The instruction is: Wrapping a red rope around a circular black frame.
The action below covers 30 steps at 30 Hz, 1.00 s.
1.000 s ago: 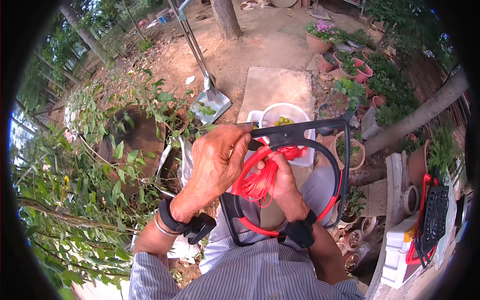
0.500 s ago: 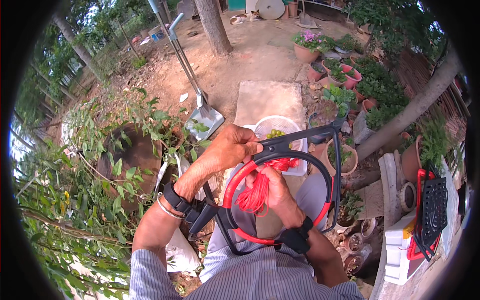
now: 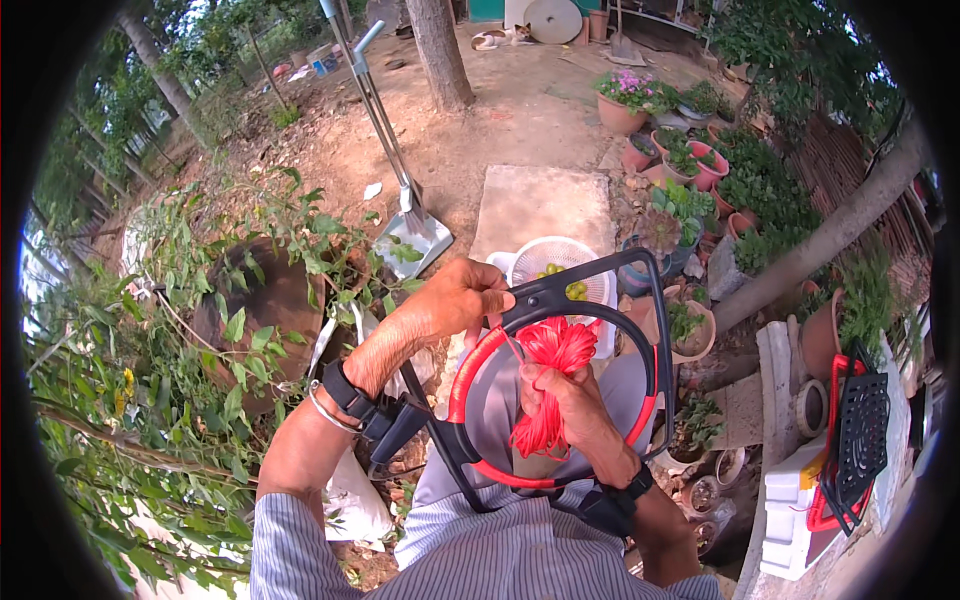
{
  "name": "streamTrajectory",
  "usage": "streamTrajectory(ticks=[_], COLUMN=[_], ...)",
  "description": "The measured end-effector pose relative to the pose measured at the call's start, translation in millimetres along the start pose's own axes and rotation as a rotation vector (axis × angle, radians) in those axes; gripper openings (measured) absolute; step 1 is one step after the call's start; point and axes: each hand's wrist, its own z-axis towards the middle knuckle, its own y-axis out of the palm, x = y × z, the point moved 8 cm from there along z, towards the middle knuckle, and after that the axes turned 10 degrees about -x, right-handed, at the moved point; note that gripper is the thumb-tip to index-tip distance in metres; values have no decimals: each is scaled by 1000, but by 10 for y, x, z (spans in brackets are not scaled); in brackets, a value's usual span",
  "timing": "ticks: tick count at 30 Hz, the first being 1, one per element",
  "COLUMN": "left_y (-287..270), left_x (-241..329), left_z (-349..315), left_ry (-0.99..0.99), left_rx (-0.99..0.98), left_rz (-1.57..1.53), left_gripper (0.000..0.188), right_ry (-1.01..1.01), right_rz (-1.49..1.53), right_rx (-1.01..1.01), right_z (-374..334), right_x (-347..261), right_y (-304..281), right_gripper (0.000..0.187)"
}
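A black tubular frame (image 3: 600, 268) with a round ring (image 3: 466, 385) rests over my lap. Red cord is wrapped round parts of the ring, and other stretches of it are bare black. My left hand (image 3: 455, 302) is closed at the frame's upper left, thumb and fingers pinching its edge where it meets the ring. My right hand (image 3: 572, 408) is wrapped round the middle of a bundle of red cord (image 3: 556, 345), inside the ring's outline. Loops of the bundle fan out above and below the fist. Where the cord's working end runs is hard to make out.
Beyond the frame stands a white basket (image 3: 520, 265) with green fruit. A long-handled dustpan (image 3: 415, 243) is at the left, near leafy plants (image 3: 240, 340). Flower pots (image 3: 620, 115) line the right. A black and red rack (image 3: 858, 440) leans by a white box (image 3: 795, 510).
My right hand has moved slightly right and drawn the cord bundle up, so more of it shows inside the ring. My left hand keeps its grip on the frame.
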Motion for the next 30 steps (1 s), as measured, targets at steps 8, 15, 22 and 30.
streamTrajectory(ticks=[8, 15, 22, 30], left_y=[-74, -122, -85, 149], left_x=[372, 709, 569, 97], left_z=[-154, -292, -365, -298], left_ry=[30, 143, 90, 77], left_rx=[-23, 67, 107, 60], left_rz=[73, 70, -111, -282], left_gripper=[20, 21, 17, 15], right_ry=[-136, -246, -314, -559], right_rz=[-183, -322, -495, -1316], right_rx=[-60, -161, -54, 190], right_z=[-25, 56, 197, 100], right_x=[-631, -1116, -1575, -1657], right_y=[411, 644, 750, 532], right_gripper=[9, 18, 7, 19])
